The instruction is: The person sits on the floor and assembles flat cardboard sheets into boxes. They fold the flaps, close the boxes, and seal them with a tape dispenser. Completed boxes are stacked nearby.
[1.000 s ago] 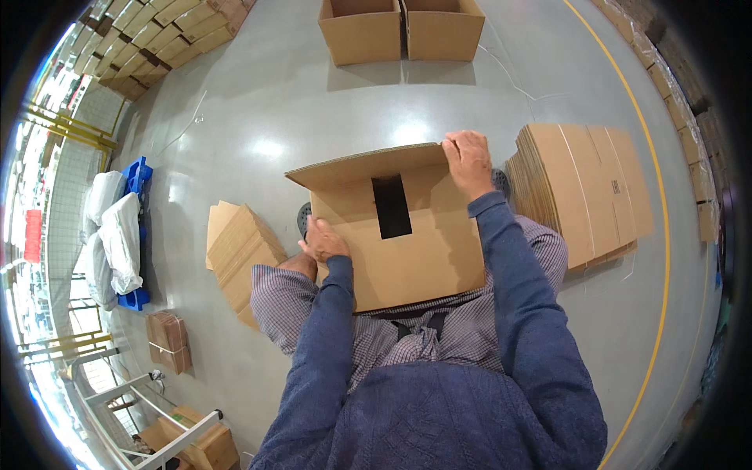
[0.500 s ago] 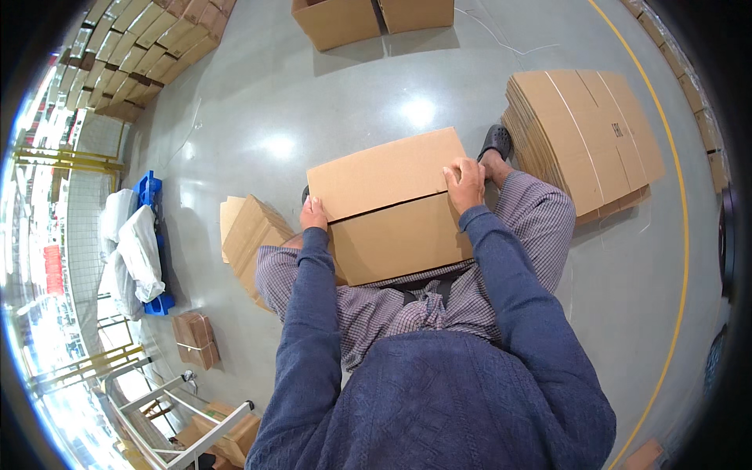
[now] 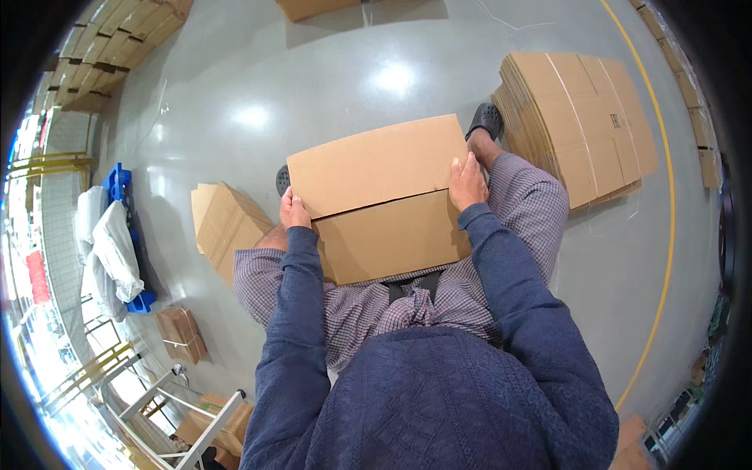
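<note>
A brown cardboard box (image 3: 384,168) sits between my legs, its two long top flaps folded down with a narrow dark seam between them. My left hand (image 3: 294,211) is closed on the box's left edge near the seam, thumb on top. At the opposite end, my right hand (image 3: 468,184) presses against the right edge, fingers together and pointing away from me. The box's underside is hidden.
Strapped flat cardboard sheets (image 3: 587,125) lie to the right beside my shoe (image 3: 486,119). More flat cardboard (image 3: 231,231) is by my left knee. Farther left are a blue pallet (image 3: 139,301), wrapped white bags (image 3: 117,251) and a metal frame (image 3: 211,431).
My right hand has shifted from curled fingers on the flap near the seam to lying along the box's right edge. My left hand keeps its hold. The whole view has shifted slightly.
</note>
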Available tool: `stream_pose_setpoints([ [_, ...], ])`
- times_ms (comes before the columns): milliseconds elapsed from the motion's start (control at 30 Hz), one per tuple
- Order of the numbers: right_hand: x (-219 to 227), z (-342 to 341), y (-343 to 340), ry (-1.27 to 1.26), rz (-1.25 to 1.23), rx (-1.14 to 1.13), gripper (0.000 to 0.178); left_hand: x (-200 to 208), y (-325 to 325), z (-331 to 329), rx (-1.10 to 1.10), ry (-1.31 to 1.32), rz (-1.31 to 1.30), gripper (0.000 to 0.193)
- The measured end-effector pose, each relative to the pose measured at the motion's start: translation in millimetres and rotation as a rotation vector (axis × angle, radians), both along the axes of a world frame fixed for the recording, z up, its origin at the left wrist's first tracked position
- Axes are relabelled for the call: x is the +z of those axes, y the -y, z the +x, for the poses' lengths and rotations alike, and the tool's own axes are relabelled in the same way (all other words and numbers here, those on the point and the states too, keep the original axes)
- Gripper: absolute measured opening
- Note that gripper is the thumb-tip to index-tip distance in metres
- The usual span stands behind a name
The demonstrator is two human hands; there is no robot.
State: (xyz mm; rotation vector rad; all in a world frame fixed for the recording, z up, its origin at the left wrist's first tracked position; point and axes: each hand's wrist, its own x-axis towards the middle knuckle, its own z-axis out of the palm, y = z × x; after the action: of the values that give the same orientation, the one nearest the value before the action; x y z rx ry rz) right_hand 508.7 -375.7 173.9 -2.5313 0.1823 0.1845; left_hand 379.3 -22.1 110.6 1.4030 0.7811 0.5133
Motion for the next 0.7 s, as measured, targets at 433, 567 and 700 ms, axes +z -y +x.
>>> stream_pose_setpoints([
  [433, -14, 8, 2, -0.023, -0.084, -0.151, 0.048, 20, 14, 3, 0.072, -0.872, 0.642, 0.04],
  [567, -8, 8, -13, 0.35, -0.383, 0.06, 0.047, 36, 16, 15, 0.107, -1.037, 0.514, 0.036],
  [700, -12, 0, -50, 0.438, -0.449, 0.574, 0.054, 49, 17, 28, -0.057, -1.103, 0.564, 0.026],
])
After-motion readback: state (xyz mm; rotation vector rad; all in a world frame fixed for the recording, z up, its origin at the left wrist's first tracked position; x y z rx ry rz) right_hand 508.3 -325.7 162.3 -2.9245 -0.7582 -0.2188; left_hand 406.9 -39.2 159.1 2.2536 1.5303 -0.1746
